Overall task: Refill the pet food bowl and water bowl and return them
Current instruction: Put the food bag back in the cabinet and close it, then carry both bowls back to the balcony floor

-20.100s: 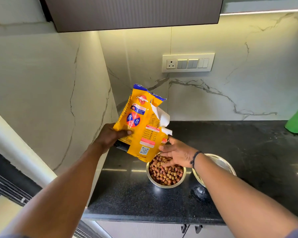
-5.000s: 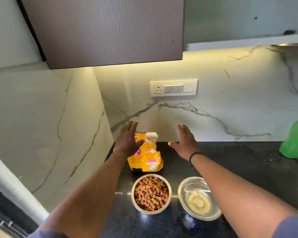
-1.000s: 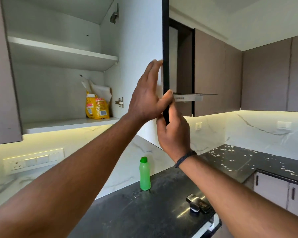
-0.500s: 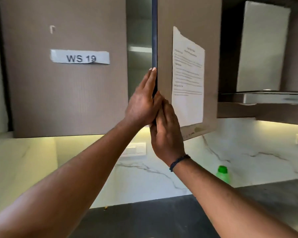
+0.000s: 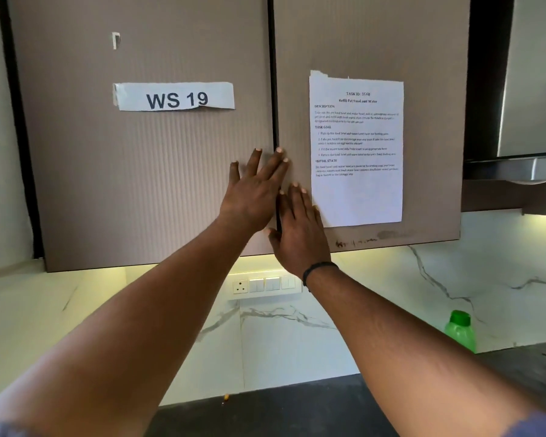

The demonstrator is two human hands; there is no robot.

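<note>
On shut cabinet doors (image 5: 158,184): flat hands (image 5: 275,203)

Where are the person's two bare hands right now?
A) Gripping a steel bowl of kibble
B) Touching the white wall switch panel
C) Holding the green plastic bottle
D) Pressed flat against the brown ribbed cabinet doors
D: the left hand and right hand lie open-palmed on the brown ribbed cabinet doors, at the seam where the doors meet, holding nothing.

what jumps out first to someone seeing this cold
Two open hands, left hand and right hand, pressed flat at the seam between two brown cabinet doors. Above left, a taped label reads WS 19; on the right door hangs a printed sheet.
</note>
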